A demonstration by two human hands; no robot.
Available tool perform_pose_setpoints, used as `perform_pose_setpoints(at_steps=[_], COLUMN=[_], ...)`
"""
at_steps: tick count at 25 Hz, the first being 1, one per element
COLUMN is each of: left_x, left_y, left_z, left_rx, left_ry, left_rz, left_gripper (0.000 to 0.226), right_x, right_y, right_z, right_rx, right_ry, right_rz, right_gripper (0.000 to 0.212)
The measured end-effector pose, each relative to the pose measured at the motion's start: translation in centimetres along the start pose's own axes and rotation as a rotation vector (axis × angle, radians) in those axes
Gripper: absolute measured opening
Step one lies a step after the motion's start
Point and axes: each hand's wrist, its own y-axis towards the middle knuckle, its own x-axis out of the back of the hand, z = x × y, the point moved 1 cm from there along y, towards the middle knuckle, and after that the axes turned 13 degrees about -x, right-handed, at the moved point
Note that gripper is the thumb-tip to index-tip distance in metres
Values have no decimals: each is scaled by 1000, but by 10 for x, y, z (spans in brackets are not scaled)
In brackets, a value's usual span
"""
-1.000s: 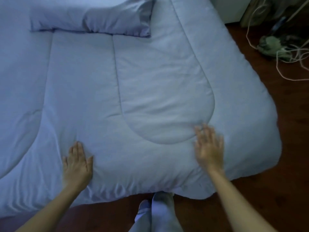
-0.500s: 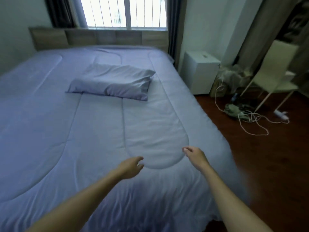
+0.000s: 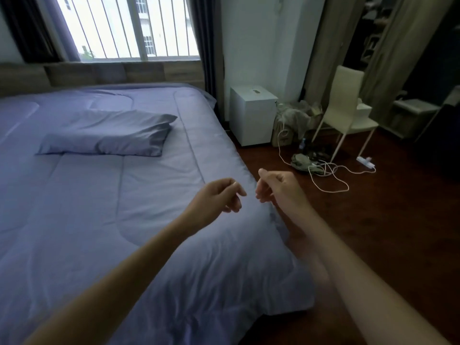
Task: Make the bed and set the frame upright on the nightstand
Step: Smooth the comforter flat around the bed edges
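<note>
Holding both hands over the duvet (image 3: pixel 124 220), left hand (image 3: pixel 216 199) and right hand (image 3: pixel 278 189) loosely curled, fingers gripping nothing. Pillow (image 3: pixel 107 135) lies on bed; nightstand (image 3: pixel 251 115) beside it; I can't spot the frame.

Daylight comes through a barred window (image 3: pixel 124 28) flanked by dark curtains (image 3: pixel 204 41), above a wooden headboard (image 3: pixel 104 73). The walls (image 3: pixel 261 38) are pale. A dark reddish wooden floor (image 3: pixel 373 232) runs along the right, where a cream chair (image 3: pixel 346 113) stands near a tangle of white cords (image 3: pixel 328 173) and a power strip (image 3: pixel 365 162).
</note>
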Motion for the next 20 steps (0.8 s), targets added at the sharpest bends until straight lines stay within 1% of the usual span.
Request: perform_pose_setpoints(at_steps=[4,7,9,12,15,18,20], left_x=[-54,-77,-90,-106,-118,-131,-137], left_y=[7,13,25,55,101,150,184], left_z=[-26,-26,-19,-4,17,31,40], left_rx=[-23,4,13,23,61,122,132], left_ry=[-114,-175,-171,-146,-143,-144,-140], left_rz=[-85,-160,-225,-341,-461,-570,-646], left_gripper=[29,28,27,25,25,24,21], right_x=[58,88,101,117,138,163,176], right_y=[-5,15,38,79,134,189,227], right_z=[-14,-20,-29,-47,-60,-66,-70], right_rx=[3,15,12,-7,1,-2,21], right_ry=[-59,-46,-13,-6,-100,-173,-243], right_rz=[58,136,153,196,266,306,334], right_gripper=[39,24,17,17,18,18,19])
